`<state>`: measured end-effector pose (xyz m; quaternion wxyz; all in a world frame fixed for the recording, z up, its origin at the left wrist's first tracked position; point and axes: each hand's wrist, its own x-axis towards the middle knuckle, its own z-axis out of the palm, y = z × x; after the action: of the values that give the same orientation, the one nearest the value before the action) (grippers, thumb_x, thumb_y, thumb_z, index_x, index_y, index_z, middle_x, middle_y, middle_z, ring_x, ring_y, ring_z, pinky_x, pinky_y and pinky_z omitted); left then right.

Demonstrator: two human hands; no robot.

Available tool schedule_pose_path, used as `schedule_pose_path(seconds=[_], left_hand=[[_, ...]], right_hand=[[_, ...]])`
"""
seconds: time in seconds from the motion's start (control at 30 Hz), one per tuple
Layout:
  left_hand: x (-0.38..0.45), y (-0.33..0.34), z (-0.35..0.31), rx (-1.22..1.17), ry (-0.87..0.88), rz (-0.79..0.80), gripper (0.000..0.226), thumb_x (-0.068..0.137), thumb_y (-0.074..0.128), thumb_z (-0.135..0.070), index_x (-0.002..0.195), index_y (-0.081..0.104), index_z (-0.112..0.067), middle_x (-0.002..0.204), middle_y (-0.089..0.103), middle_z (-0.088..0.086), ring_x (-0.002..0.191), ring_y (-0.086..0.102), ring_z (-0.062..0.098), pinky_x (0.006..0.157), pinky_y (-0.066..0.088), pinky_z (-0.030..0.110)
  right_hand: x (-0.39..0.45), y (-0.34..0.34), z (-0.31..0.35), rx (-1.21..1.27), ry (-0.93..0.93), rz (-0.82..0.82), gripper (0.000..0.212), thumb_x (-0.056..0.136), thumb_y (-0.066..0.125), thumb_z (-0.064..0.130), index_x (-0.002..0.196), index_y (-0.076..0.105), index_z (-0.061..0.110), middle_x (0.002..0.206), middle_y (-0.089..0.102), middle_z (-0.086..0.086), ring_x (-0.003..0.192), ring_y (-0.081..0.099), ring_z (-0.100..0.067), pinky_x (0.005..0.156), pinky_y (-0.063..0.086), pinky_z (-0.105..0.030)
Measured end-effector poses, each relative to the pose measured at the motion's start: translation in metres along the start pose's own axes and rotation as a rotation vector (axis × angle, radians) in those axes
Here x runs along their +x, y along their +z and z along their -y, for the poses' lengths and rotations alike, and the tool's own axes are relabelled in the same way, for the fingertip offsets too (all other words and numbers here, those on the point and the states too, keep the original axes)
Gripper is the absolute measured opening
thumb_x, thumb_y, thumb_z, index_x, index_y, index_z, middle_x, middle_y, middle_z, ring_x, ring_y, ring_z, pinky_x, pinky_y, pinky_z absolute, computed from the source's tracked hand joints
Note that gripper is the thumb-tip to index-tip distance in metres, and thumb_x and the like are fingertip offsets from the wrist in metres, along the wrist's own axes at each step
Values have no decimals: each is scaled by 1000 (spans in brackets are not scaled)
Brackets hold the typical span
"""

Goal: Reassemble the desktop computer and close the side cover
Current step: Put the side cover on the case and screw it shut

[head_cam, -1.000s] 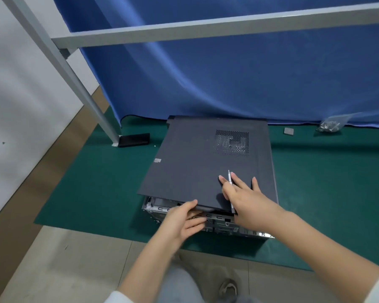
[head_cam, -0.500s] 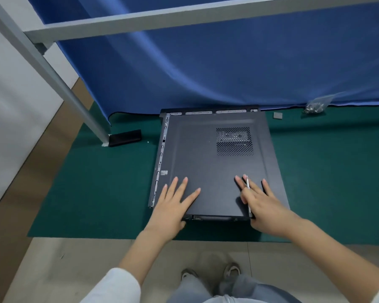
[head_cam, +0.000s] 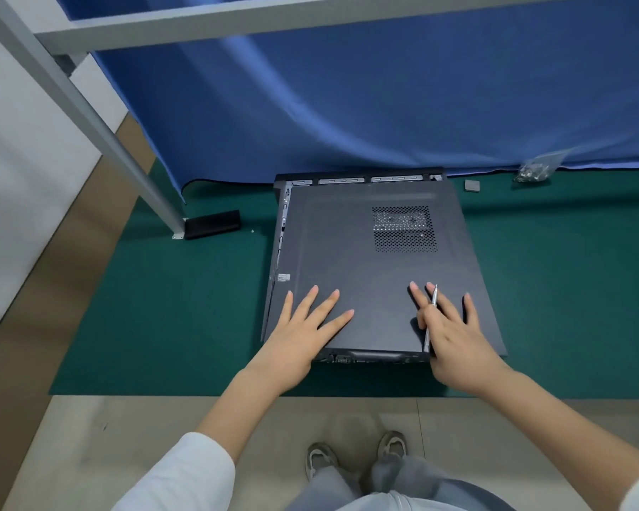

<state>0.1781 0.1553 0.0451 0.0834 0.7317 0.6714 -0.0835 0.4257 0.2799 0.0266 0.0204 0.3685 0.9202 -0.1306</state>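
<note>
The computer case point(head_cam: 369, 267) lies flat on the green mat point(head_cam: 170, 311) in front of the blue curtain point(head_cam: 347, 105), its side cover point(head_cam: 347, 285) laid on top. My left hand point(head_cam: 303, 337) rests flat on the cover's near left part, fingers straight and spread. My right hand point(head_cam: 454, 337) presses the near right part with straight fingers, a thin screwdriver point(head_cam: 431, 319) tucked between them. A bag of screws point(head_cam: 535, 169) sits far right.

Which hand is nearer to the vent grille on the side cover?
Right. The right hand lies flat on the side cover just below the vent grille, a screwdriver tucked between its fingers. The left hand presses the cover's near left part, farther away.
</note>
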Motion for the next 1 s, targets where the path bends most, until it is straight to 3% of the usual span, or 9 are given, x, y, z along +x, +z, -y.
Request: schedule_pose_path(seconds=[0.07,0.13,0.2,0.67,0.83,1.0], left_hand=[[-2,2,-3,56,4,-17,105,78,47,12,148,-17,-34,157,-22,1,142,-23,33,114,-7,60],[-4,2,-4,84,7,-37,105,78,48,11,147,-17,-34,157,-23,0,142,-24,33,113,-7,62],[-4,0,-3,87,6,-53,106,78,49,12,148,-16,-35,157,-21,-1,142,-24,32,112,-7,62],[-11,16,-4,14,-10,-20,110,73,43,16,146,-21,-35,149,-34,-7,142,-25,31,115,-10,56],[-11,18,-3,2,9,-57,116,74,45,15,133,-40,-39,150,-33,-6,142,-26,30,115,-10,54],[-13,18,-2,9,29,-71,115,75,46,13,134,-39,-36,155,-27,-4,142,-25,31,115,-12,52]], right_hand=[[-1,3,3,-14,-13,-21,59,69,45,-5,125,37,11,155,14,3,145,-13,-16,114,-8,-55],[-1,4,5,-24,-27,-21,39,68,44,-6,99,39,17,160,0,2,145,-11,-18,114,-6,-56],[-1,6,3,-30,-28,-16,37,67,45,-5,92,35,20,160,-4,3,145,-12,-17,114,-6,-56],[6,1,12,-153,-15,49,41,72,41,-6,99,27,21,158,-16,1,144,-19,-21,112,-3,-61],[5,-8,12,-226,-12,62,47,74,41,-5,115,32,17,159,-14,0,145,-16,-24,111,0,-63],[3,-10,19,-239,26,75,44,76,40,-4,114,32,16,159,-14,0,145,-15,-24,111,2,-63]])
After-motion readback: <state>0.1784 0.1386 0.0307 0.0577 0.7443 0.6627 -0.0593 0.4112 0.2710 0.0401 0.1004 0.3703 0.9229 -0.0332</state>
